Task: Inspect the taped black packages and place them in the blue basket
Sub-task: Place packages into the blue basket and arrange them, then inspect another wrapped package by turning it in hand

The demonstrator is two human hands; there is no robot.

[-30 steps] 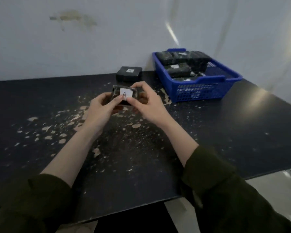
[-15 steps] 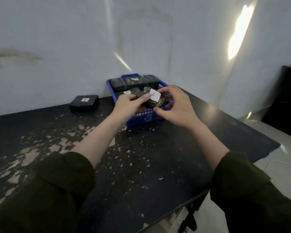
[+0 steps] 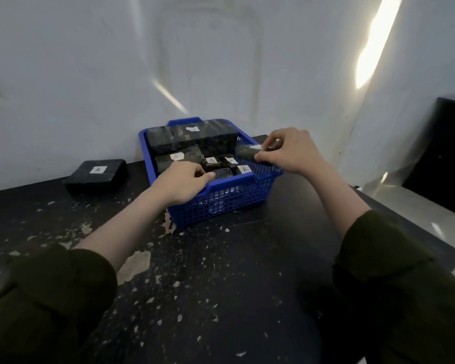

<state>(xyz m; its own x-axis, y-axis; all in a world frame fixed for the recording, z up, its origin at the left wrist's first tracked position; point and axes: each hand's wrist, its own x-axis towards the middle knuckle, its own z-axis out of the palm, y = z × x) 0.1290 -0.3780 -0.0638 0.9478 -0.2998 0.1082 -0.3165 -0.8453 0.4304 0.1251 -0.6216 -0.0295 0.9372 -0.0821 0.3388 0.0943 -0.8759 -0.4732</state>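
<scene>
Mid frame, the R hand [image 3: 292,151] pinches a pkg [image 3: 247,151] just over the basket's [image 3: 221,198] right rim, not dropped in yet. The L hand [image 3: 180,181] is at the front rim, fingers curled; can't tell if they hold anything. Many pkgs [image 3: 189,139] lie inside. A spare pkg [image 3: 96,174] sits on the table [image 3: 221,285], mid left, so one's left to do.

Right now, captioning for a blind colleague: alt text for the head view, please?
A right hand holds a taped black package over the right edge of a blue basket of similar packages; the left hand reaches into its near corner. Another package lies on the table.
</scene>
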